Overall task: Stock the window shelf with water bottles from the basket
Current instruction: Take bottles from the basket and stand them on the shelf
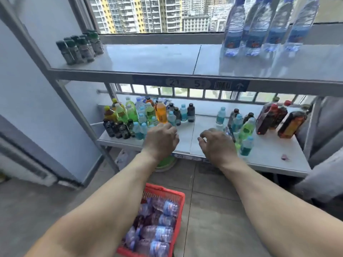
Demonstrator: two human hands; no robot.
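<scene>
By the big window, the top shelf (141, 58) holds four water bottles (267, 28), more lie in the red basket (181, 199) on the floor, and the left hand (160, 140) and right hand (218, 145) hang loose, holding nothing, so a reach down for another bottle likely comes next.

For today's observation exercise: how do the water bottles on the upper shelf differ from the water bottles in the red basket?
The water bottles on the upper shelf stand upright in a row at its right end; the water bottles in the red basket lie on their sides, piled together. The shelf bottles sit by the window, above both hands; the basket ones sit on the floor between the forearms. Both groups are clear plastic with blue labels.
</scene>
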